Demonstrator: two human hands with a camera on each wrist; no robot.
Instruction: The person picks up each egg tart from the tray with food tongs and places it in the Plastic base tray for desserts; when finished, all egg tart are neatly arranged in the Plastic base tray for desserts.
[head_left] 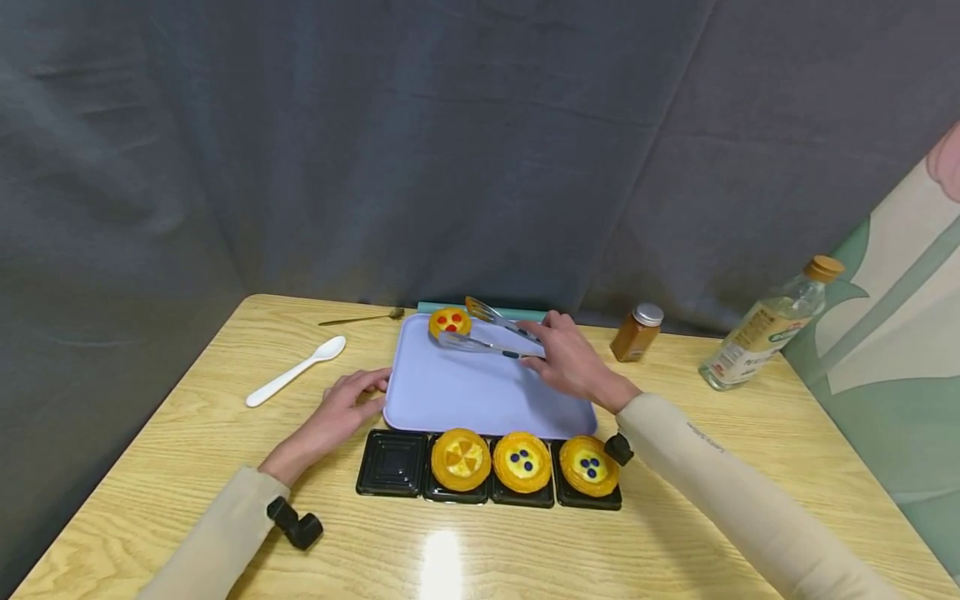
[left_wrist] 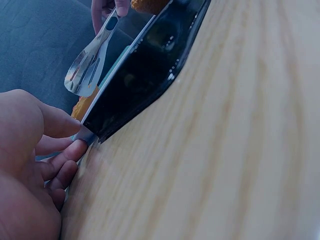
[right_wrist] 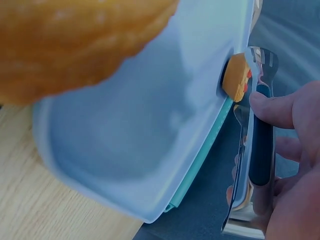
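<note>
My right hand (head_left: 572,358) grips a pair of metal tongs (right_wrist: 261,145) with dark handle grips. The tongs' arms are spread apart near a small tart with red dots (head_left: 450,318), which sits in the far left corner of a lavender tray (head_left: 472,393). At the tray's left edge, my left hand (head_left: 347,408) pinches the rim between thumb and fingers. Along the near side of the tray stand black plastic cases: the leftmost case (head_left: 393,463) holds nothing, while the others carry a tart with orange wedges (head_left: 461,460), a blueberry tart (head_left: 522,462) and another blueberry tart (head_left: 589,467).
A white spoon (head_left: 296,372) lies to the left, with a thin dark spoon (head_left: 362,318) behind it. A teal strip (head_left: 531,316) shows behind the tray. Right of the tray stand a silver-capped jar (head_left: 637,332) and a tall glass bottle (head_left: 767,329). Dark curtain (head_left: 420,150) hangs behind the table.
</note>
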